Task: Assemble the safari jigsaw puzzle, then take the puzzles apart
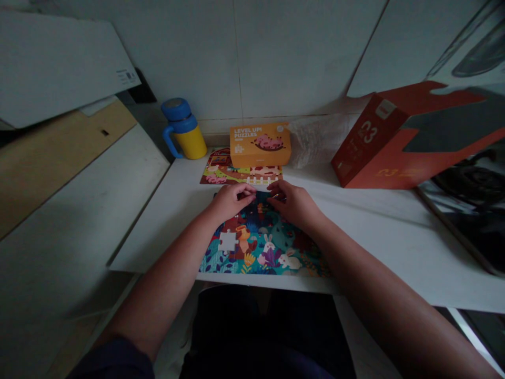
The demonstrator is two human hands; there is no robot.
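Note:
A jigsaw puzzle [272,237] with dark blue and teal forest animals lies on the white counter before me. A white, piece-shaped patch [228,241] shows in its left part; I cannot tell whether it is a gap or an upturned piece. At the puzzle's far edge, my left hand [233,201] has its fingers curled, with thumb and index tips close together on the puzzle. Just across from it, my right hand [295,205] is bent the same way, its fingertips at the same edge. Whether a loose piece lies between the fingertips is hard to make out.
Behind stands an orange puzzle box [260,146] on a farm-scene puzzle [215,173]. A blue and yellow mug [189,134] is at the back left, clear plastic wrapping [315,139] and a big orange-red box [379,142] at the right. A stove [469,210] borders the counter.

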